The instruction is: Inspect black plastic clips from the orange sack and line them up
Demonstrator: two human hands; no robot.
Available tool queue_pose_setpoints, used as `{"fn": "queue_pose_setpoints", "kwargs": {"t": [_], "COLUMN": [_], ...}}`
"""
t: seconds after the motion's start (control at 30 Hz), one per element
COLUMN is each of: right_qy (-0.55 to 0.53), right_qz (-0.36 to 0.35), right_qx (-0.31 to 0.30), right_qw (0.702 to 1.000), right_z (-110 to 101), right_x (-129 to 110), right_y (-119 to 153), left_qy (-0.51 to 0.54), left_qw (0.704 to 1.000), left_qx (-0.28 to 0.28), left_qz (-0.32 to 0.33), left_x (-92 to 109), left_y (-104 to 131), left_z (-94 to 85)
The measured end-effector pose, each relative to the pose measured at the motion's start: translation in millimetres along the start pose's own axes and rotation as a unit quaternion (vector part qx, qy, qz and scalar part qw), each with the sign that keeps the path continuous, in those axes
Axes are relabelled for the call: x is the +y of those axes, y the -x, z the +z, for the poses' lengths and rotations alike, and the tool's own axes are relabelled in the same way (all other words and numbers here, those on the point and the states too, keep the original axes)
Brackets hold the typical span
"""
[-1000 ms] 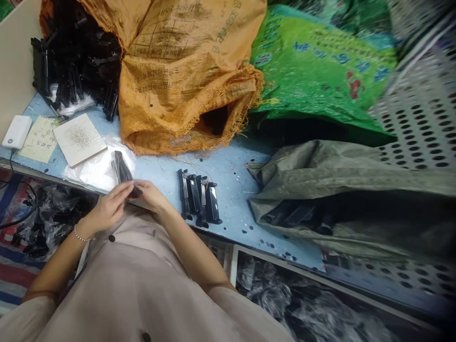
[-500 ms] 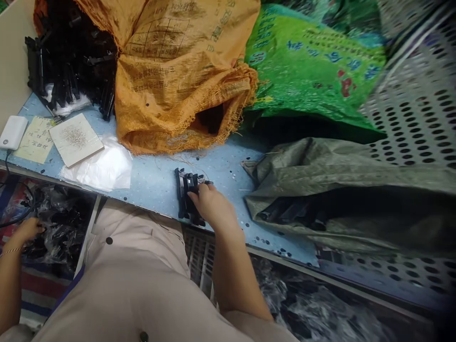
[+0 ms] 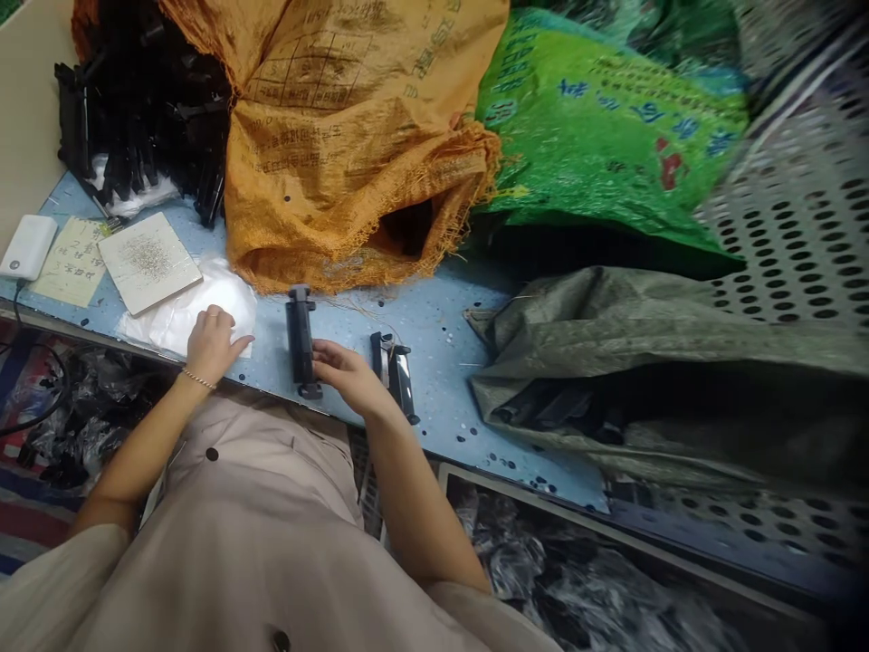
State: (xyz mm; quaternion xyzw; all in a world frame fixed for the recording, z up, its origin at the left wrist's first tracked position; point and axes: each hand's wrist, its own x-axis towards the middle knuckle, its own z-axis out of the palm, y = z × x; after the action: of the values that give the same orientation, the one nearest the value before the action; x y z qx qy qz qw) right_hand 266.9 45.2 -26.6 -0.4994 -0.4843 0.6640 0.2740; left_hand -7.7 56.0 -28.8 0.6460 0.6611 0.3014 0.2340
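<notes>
My right hand (image 3: 346, 371) holds a long black plastic part (image 3: 300, 342) upright in the picture, its fingers at the part's right side, over the blue work surface (image 3: 272, 362). My left hand (image 3: 214, 342) rests on a stack of thin white plastic bags (image 3: 227, 294), thumb held apart from the fingers; nothing shows in its grip. To the right of my right hand, more black parts (image 3: 395, 373) lie side by side on the blue surface.
A tile (image 3: 150, 263), a handwritten note (image 3: 73, 263) and a white device (image 3: 28, 247) lie at left. Black parts (image 3: 142, 118) are piled behind. Orange (image 3: 305, 181), green (image 3: 611, 136) and grey (image 3: 679, 317) sacks stand across the back and right.
My right hand has moved left with one black part, leaving others behind. My left hand has come up from the bin below the table edge onto the white bags.
</notes>
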Motion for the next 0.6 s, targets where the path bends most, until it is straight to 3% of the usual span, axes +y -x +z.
{"fn": "queue_pose_setpoints", "kwargs": {"t": [0.1,0.23,0.33,0.4,0.5,0.6], "right_qy": [-0.091,-0.186,-0.253,-0.283,-0.299,-0.293], "right_qz": [-0.004,0.017,0.046,0.050,0.045,0.037], "right_qx": [-0.025,-0.072,-0.125,-0.129,-0.091,-0.072], "right_qw": [0.995,0.980,0.958,0.949,0.949,0.953], "right_z": [18.0,43.7,66.8,77.7,78.2,63.4], "right_x": [-5.4,-13.6,-16.5,-15.7,-11.9,-9.2], "right_y": [-14.2,-41.2,-70.1,-85.6,-91.8,-77.6], "left_qy": [-0.024,0.152,0.225,0.263,0.308,0.297], "left_qw": [1.000,0.987,0.973,0.961,0.941,0.947], "left_qx": [-0.010,-0.026,-0.002,0.026,0.081,0.096], "left_qz": [-0.001,-0.049,-0.060,-0.084,-0.114,-0.076], "left_x": [-5.1,-28.3,-31.8,-31.0,-30.6,-28.3], "left_y": [-15.8,-17.0,-14.7,-14.1,-11.8,-4.2], "left_z": [11.0,-0.8,-3.4,-4.2,-13.5,-32.1]}}
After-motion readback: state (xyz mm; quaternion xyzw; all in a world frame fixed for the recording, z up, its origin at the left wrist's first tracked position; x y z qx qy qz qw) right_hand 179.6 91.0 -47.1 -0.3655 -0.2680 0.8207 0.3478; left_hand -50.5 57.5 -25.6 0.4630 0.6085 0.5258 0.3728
